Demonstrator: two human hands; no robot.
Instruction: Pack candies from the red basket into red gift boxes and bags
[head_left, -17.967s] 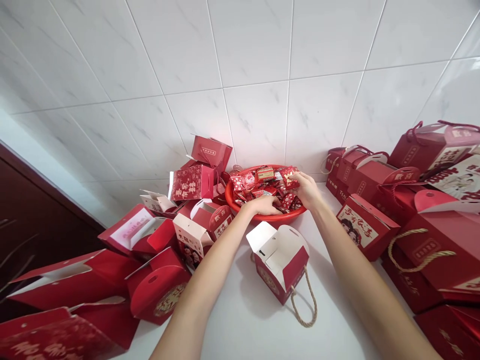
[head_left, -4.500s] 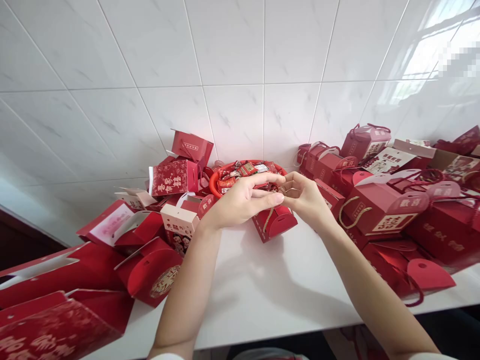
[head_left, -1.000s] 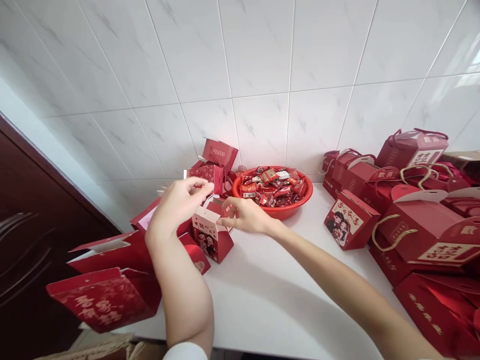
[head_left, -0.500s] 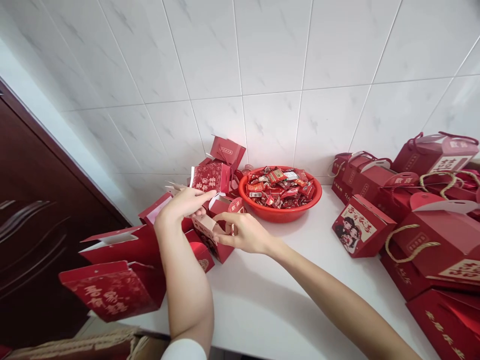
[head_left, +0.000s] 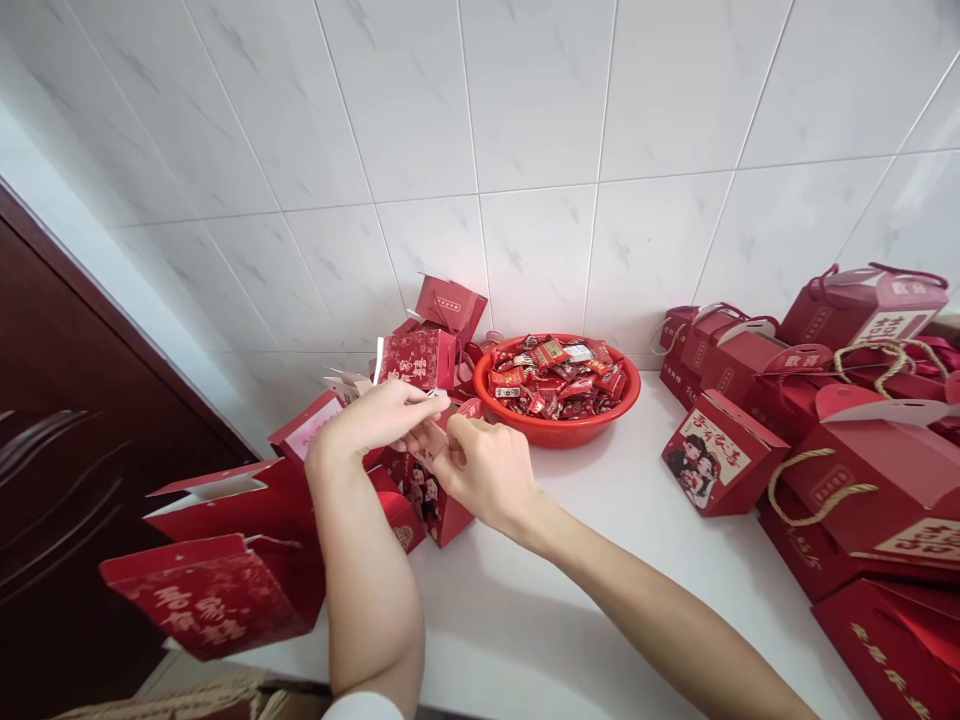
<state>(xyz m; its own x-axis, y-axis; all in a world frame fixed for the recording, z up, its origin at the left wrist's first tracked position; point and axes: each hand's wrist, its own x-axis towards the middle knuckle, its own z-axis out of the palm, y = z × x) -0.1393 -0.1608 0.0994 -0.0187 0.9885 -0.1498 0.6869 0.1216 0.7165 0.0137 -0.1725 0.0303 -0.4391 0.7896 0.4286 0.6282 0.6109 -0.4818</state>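
A red candy gift box with a printed couple on its side stands on the white counter, between my hands. My left hand reaches over its top from the left, with fingers bent around the upper flaps. From the right, my right hand pinches the top edge, thumb and fingers pressed together. Both hands hide most of the flaps. Just behind my left hand is another red box with pale lettering.
A red plastic basin heaped with wrapped candies sits behind my right hand. Several open boxes crowd the left edge. At the right are piled boxes with rope handles and one couple-print box. A tiled wall rises behind.
My right hand has closed its fingers and turned in over the box top, against my left fingers. The pale flap visible before is now mostly covered. The camera view has shifted slightly.
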